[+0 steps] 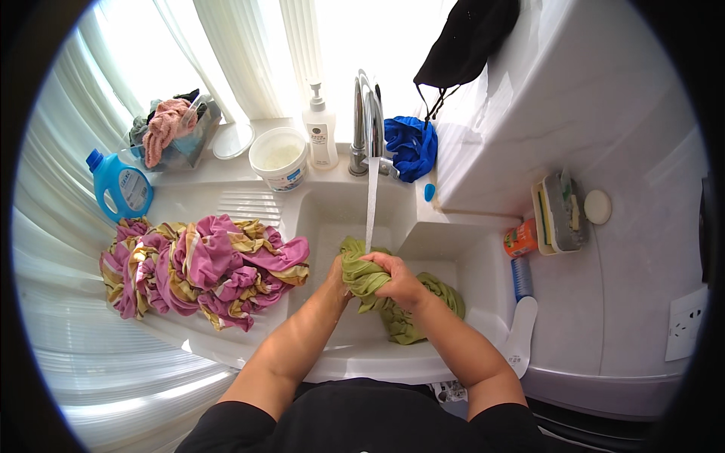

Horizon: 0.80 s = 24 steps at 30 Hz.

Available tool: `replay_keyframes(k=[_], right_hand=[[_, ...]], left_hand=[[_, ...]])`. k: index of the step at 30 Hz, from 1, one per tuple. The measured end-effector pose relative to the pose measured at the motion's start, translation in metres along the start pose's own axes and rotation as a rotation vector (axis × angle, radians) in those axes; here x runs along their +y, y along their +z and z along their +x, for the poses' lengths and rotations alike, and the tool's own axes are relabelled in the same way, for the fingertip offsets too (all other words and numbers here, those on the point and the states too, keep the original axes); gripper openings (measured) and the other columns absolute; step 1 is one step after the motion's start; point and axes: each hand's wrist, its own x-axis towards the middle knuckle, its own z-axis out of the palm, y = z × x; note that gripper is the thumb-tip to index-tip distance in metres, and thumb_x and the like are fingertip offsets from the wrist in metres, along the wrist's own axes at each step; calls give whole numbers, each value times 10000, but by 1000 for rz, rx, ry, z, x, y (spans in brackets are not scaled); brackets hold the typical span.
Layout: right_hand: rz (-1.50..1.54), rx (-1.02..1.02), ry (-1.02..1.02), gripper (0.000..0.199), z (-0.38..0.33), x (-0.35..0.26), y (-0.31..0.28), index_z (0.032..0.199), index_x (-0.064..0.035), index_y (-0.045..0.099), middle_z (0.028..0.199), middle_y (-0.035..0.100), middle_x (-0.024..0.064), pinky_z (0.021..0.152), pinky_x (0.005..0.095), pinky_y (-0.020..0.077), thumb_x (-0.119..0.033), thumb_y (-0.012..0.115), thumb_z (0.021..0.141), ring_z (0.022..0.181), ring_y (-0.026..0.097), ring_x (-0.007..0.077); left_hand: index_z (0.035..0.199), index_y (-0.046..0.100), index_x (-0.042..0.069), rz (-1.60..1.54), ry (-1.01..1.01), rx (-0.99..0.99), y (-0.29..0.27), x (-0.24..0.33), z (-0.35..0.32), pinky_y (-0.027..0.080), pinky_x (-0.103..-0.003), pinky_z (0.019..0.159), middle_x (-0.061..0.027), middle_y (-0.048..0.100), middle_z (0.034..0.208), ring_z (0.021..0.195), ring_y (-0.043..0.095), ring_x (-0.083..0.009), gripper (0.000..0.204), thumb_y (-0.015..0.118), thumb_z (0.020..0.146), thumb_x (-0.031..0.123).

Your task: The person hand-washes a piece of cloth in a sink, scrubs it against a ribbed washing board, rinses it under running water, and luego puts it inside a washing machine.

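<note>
A wet green cloth (368, 281) is bunched up between my two hands over the white sink (321, 215). Water runs down onto it from the chrome faucet (369, 121). My left hand (339, 279) grips the cloth's left side, its fingers mostly behind the folds. On the other side my right hand (396, 278) is closed around it, thumb and fingers across the top. The rest of the green fabric droops toward the basin's lower right and lies there in a heap.
Pink and yellow fabric (204, 264) is piled on the drainboard at left. Behind stand a blue detergent bottle (121, 186), a clothes bin (177, 128), a white tub (279, 160) and a pump bottle (320, 132). Blue cloth (411, 147) sits beside the faucet; a brush (521, 332) lies right.
</note>
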Motion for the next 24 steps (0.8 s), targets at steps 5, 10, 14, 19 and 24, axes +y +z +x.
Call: replay_keyframes(k=[5,10,14,19,24], right_hand=[[280,448,-97,482,-4,32,-45,1175,-6,533,1105,577,122,880,290,459,-47,534,695,1008,579,219],[-1085,560,-589,368,4,21,40,1070,-27,593,1065,582,167,852,377,471,-225,640,763,969,572,339],[-812,888,-182,304,38,84,-13,853,-36,631,962,596,165,823,414,468,-328,668,777,957,561,375],[-821,831,-693,229,28,59,45,695,-29,576,822,585,145,706,436,457,-235,657,754,793,564,360],[-711,919,-195,167,47,83,10,716,-24,597,844,589,128,807,450,423,-183,636,745,838,543,334]], left_hand=[[1233,484,-16,-312,28,38,36,13,-34,417,-503,995,-234,527,1215,1140,531,-355,422,354,907,218],[1149,534,48,-450,25,-346,38,7,-41,483,-489,880,-170,583,1125,1054,571,-342,444,438,930,422],[1027,589,51,-298,-29,-73,40,-13,-33,512,-416,800,-110,632,945,883,614,-285,408,486,915,429],[892,592,62,-306,-103,-184,33,17,-41,519,-382,725,-93,617,802,775,614,-261,354,474,913,395],[966,585,78,-232,11,162,51,-2,-48,530,-384,754,-92,630,900,821,630,-237,270,452,928,309]])
